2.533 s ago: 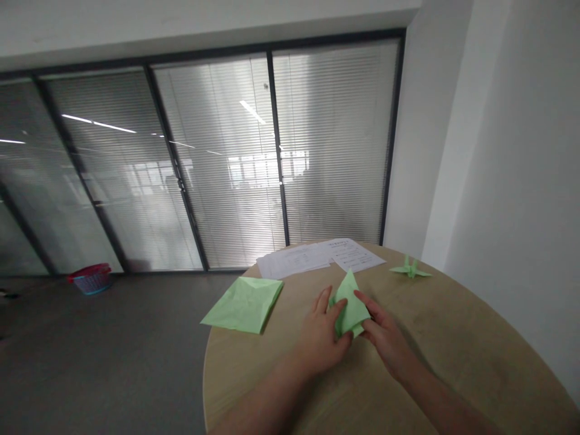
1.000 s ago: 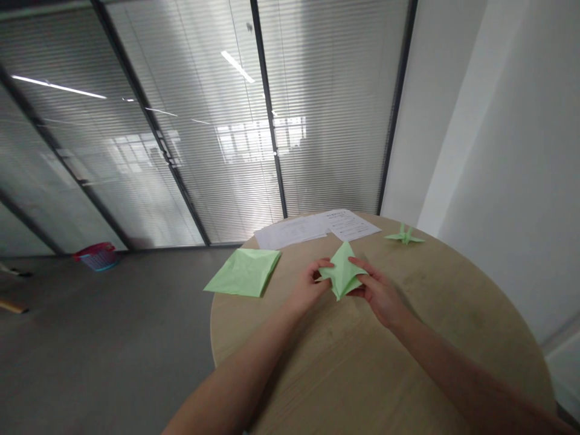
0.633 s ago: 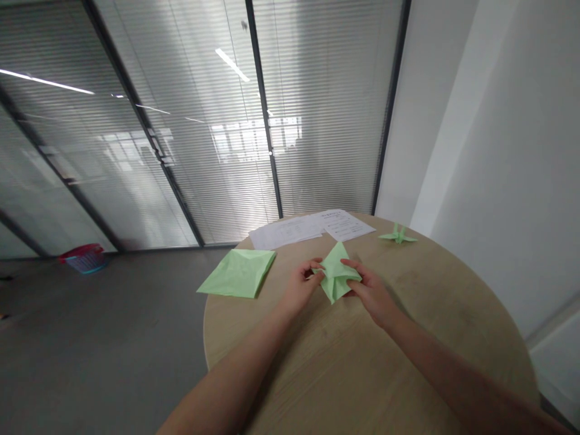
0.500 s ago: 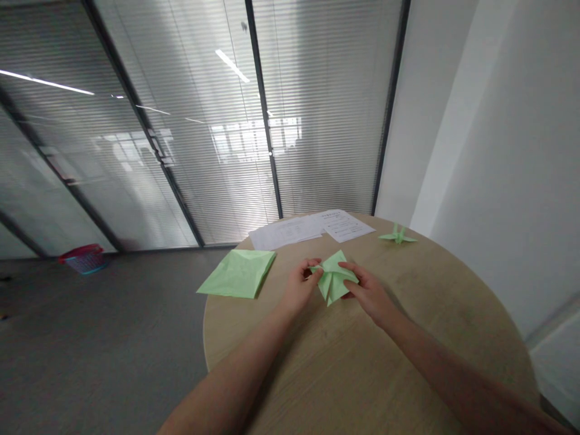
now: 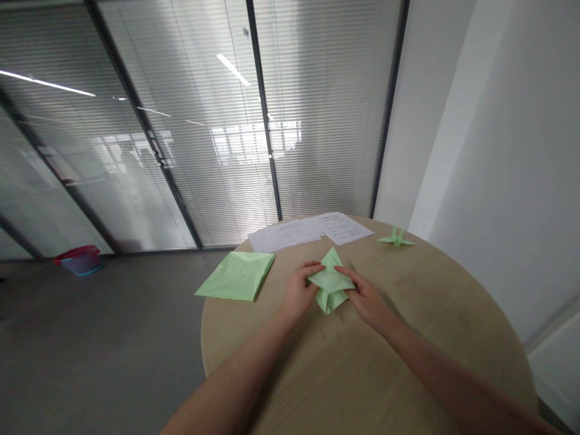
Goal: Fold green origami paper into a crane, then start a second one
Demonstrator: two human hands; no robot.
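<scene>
Between my two hands is a piece of light green origami paper, folded into a pointed shape with a raised layer across its middle. My left hand grips its left side, fingers on top and thumb tucked underneath. On the right side my right hand pinches it, with the index finger on the upper surface and the thumb hidden below. A larger green paper sheet lies to the left of my hands. Far right on the table sits a folded green paper crane.
The round wooden table has printed white sheets at its far edge. A red and blue basket stands on the floor at left. Behind are glass panels with blinds; a white wall rises at right.
The folded paper's middle layer has been opened out sideways into a wide flap, with points showing above and below it. Both hands keep hold of its sides.
</scene>
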